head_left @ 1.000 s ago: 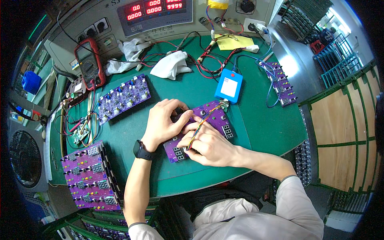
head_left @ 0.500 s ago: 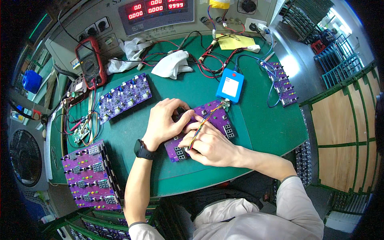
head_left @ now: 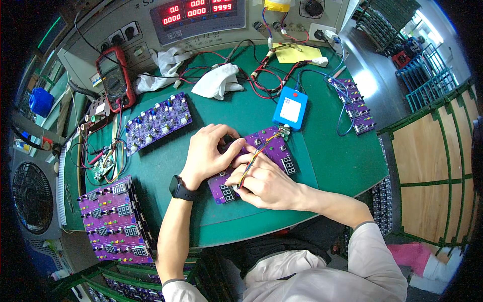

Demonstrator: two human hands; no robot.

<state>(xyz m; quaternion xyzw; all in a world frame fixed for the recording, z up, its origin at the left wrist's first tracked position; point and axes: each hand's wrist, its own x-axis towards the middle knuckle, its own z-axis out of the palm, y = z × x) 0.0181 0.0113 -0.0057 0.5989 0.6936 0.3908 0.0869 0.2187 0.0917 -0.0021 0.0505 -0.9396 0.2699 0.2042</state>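
Purple circuit board (head_left: 274, 153) lying flat on the green desk (head_left: 337, 166), sitting at a slant, middle mostly covered. You can see two white-segment digit displays (head_left: 288, 164) along the near edge, plus little buttons and green bits. There's a skinny multicolour wire bundle (head_left: 258, 151) too, yellow, red and dark strands, running diagonally above the board.

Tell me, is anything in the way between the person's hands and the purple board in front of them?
Nothing visible blocks the left hand or right hand: both are right at the purple board. Coloured wires cross above the right hand, leading toward the blue box.
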